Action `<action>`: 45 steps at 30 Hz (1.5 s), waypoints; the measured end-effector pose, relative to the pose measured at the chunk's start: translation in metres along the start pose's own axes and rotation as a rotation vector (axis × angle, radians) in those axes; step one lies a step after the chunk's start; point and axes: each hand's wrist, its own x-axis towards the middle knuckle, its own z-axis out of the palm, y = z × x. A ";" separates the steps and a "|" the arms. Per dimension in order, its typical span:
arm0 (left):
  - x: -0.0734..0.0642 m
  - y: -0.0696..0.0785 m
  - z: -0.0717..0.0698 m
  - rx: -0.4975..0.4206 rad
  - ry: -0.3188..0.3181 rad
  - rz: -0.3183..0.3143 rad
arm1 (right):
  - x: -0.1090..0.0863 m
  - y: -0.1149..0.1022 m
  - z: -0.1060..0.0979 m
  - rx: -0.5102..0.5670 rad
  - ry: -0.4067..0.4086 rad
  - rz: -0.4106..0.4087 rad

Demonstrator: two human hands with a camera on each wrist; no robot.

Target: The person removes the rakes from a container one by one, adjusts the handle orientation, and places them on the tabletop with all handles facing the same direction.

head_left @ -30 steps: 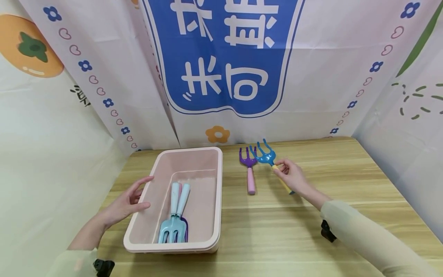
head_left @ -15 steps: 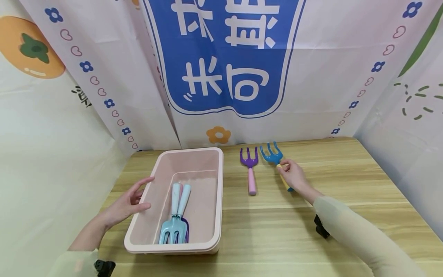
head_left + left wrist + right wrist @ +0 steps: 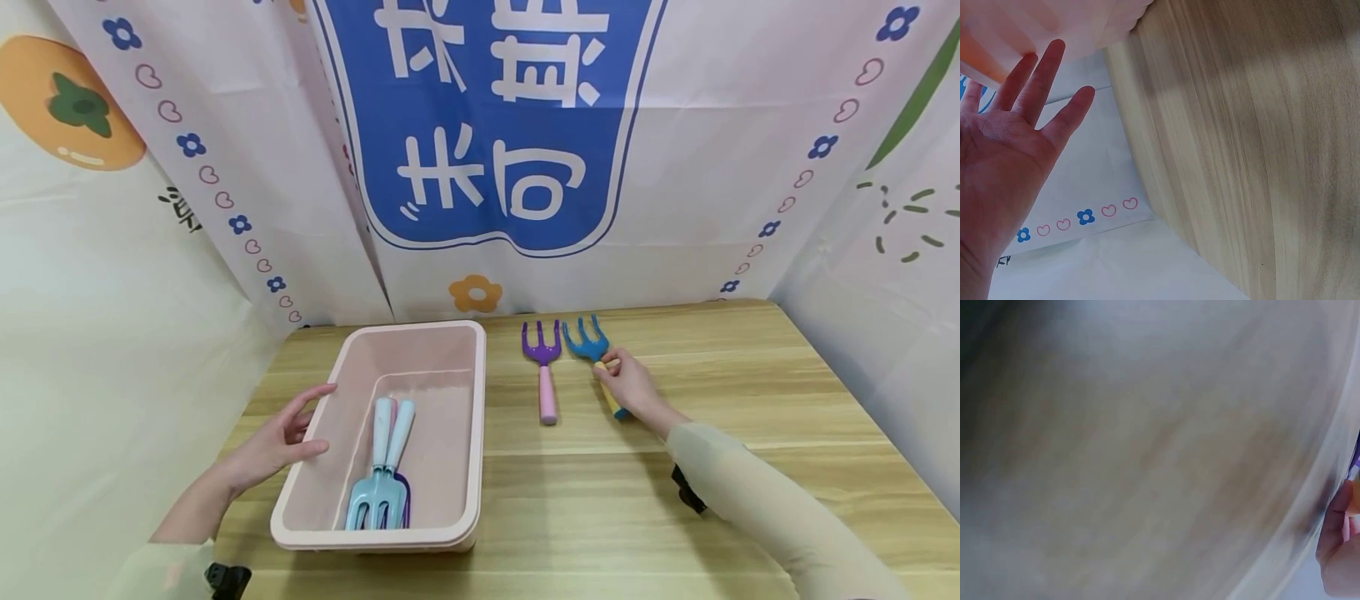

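Right of centre in the head view, your right hand [image 3: 630, 387] pinches the blue fork [image 3: 588, 342], which no longer overlaps the purple fork [image 3: 542, 353], so they seem roughly paired. Left in the left wrist view, your left hand [image 3: 1010, 144] spreads by the tub [image 3: 1082, 25].

I can't make out the purple tool [image 3: 407, 502], mostly under the pale fork [image 3: 378, 493]. The right hand [image 3: 636, 387] covers some of the blue fork [image 3: 588, 345]. The blue sign [image 3: 495, 117] is cut off above; the right wrist view is mostly blur.
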 end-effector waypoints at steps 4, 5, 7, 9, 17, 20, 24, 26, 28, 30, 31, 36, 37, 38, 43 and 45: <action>-0.001 0.001 -0.001 -0.001 0.000 0.004 | 0.001 -0.001 0.002 -0.018 0.000 -0.005; -0.001 0.002 -0.001 -0.004 0.000 0.007 | 0.002 -0.001 0.002 -0.022 0.003 -0.006; -0.001 0.003 -0.001 -0.004 -0.003 0.016 | 0.002 -0.002 0.002 -0.040 0.006 -0.009; -0.001 0.003 -0.001 -0.007 -0.006 0.021 | 0.003 -0.004 0.002 -0.056 0.006 -0.009; 0.000 0.001 0.000 -0.033 -0.007 0.025 | 0.005 -0.011 0.002 -0.101 -0.033 0.021; 0.000 0.000 0.000 -0.036 -0.012 0.041 | 0.005 -0.012 0.003 -0.109 -0.031 0.021; 0.001 0.000 0.000 -0.039 -0.003 0.020 | 0.006 -0.013 0.003 -0.119 -0.024 0.027; 0.001 0.000 0.000 -0.038 -0.001 0.014 | 0.006 -0.014 0.003 -0.120 -0.023 0.031; 0.001 0.001 0.000 -0.037 0.002 0.006 | 0.006 -0.013 0.002 -0.116 -0.028 0.034; 0.000 0.000 0.001 -0.034 0.002 -0.001 | 0.005 -0.013 0.001 -0.114 -0.034 0.034; 0.000 0.000 0.001 -0.032 0.001 -0.004 | 0.005 -0.013 0.000 -0.110 -0.038 0.035; -0.001 0.001 0.001 -0.034 0.001 -0.009 | 0.002 -0.016 -0.007 -0.087 -0.028 0.016; -0.001 0.001 0.001 -0.034 0.000 -0.007 | 0.001 -0.017 -0.008 -0.080 -0.023 0.014; -0.001 0.002 0.000 -0.033 -0.003 -0.001 | 0.000 -0.019 -0.010 -0.071 -0.018 0.009; -0.003 0.002 -0.001 -0.026 -0.014 0.027 | -0.006 -0.035 -0.018 -0.021 -0.013 -0.026; -0.003 0.001 -0.001 -0.024 -0.011 0.029 | -0.009 -0.044 -0.022 0.006 -0.016 -0.047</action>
